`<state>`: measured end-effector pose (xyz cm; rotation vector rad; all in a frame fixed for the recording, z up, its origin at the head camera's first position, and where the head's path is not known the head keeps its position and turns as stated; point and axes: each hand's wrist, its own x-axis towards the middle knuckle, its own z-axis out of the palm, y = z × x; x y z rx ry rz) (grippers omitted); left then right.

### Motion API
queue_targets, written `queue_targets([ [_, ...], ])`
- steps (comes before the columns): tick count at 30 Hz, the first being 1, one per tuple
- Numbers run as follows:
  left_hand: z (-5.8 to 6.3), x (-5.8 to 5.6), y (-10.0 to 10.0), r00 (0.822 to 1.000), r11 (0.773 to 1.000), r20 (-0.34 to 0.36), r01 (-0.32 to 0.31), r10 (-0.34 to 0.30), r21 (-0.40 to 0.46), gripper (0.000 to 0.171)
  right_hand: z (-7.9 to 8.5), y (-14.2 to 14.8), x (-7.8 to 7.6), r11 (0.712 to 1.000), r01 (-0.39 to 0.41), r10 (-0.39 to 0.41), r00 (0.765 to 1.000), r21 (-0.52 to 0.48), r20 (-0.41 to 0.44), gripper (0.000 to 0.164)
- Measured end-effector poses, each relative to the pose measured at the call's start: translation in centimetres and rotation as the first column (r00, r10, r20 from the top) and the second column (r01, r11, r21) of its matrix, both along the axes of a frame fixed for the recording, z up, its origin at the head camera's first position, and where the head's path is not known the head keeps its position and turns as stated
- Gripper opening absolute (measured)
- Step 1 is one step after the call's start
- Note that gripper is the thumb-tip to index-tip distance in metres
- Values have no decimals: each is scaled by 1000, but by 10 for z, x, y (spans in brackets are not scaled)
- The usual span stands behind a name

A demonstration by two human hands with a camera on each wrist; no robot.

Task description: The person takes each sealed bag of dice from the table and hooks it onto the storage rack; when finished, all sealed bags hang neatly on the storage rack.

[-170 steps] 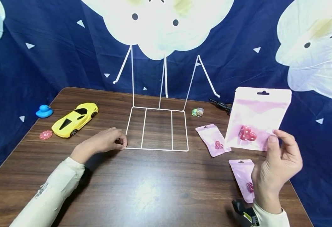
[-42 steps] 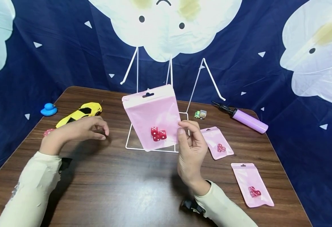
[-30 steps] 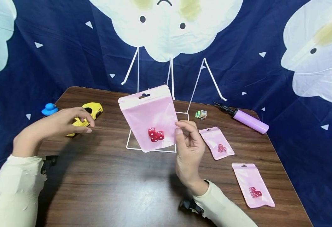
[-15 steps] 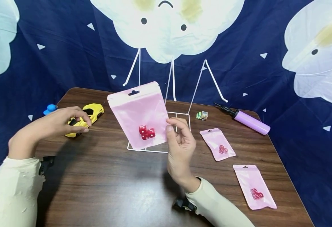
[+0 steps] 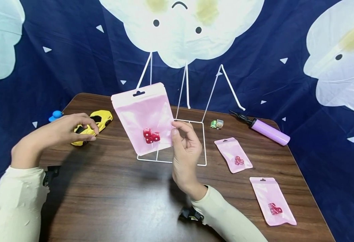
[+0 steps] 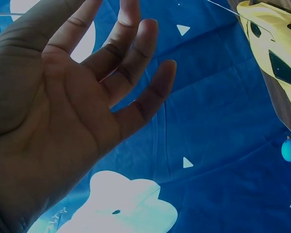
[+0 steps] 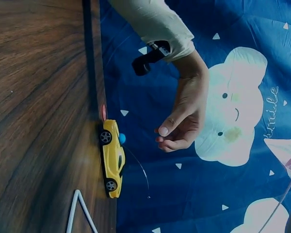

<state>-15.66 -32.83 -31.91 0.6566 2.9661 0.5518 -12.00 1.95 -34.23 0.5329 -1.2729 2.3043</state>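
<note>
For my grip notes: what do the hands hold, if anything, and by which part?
The right hand pinches the raised pink bag by the lower half of its right edge. The left hand holds nothing.

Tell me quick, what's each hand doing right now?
Left hand: open, holding nothing.
Right hand: closed on the edge of a pink bag with red dice in it.

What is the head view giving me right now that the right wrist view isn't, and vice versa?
Only the head view: purple pump, green toy truck, and the far pink bag and near pink bag lying on the table.

Only the right wrist view: red disc by the yellow car, and lettering on the backdrop.

Both: the left hand, yellow car, blue duck, parts of the white rack and of the held bag.
</note>
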Motion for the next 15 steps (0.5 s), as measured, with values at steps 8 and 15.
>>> queue_targets([
  [8,-4,-2,-2,998,999,-45,32,-31,23,22,0,-10,-3,999,-26,28,997,-29,67,26],
  [15,-4,-3,1,999,999,-28,32,-32,24,21,1,-14,-5,998,-33,38,994,-49,107,26],
])
